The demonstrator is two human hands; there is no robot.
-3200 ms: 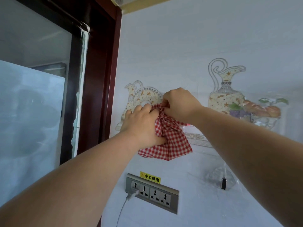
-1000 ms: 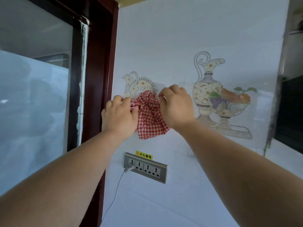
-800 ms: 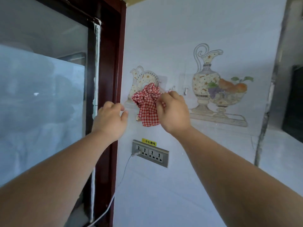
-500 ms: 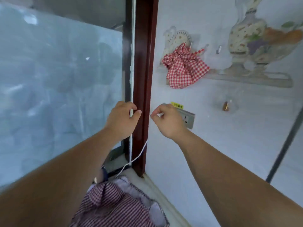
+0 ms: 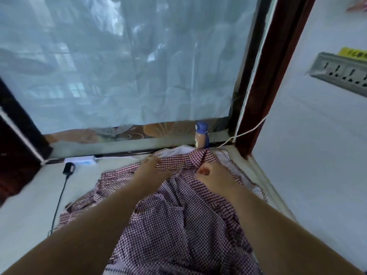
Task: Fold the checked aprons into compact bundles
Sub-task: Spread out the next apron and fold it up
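Note:
A dark red-and-white checked apron [image 5: 178, 225] lies crumpled and spread over the pale counter [image 5: 25, 199], reaching from the window sill toward me. My left hand [image 5: 152, 169] lies on its far edge with the fingers stretched out toward a white fold. My right hand [image 5: 213, 176] hovers just right of it over the cloth, fingers loosely curled with nothing seen in them. The frame is motion-blurred. The red checked bundle that hung on the wall is out of view.
A small bottle with a blue cap [image 5: 201, 135] stands on the sill behind the apron. A dark red window frame [image 5: 278, 76] and white wall with a socket strip [image 5: 341, 74] close the right side. A white adapter [image 5: 81, 161] and black plug with cable [image 5: 68, 168] lie left.
Both hands let go of the red checked bundle, leaving it hanging on the wall. The view dropped to the counter, and the hands came down onto the dark checked apron.

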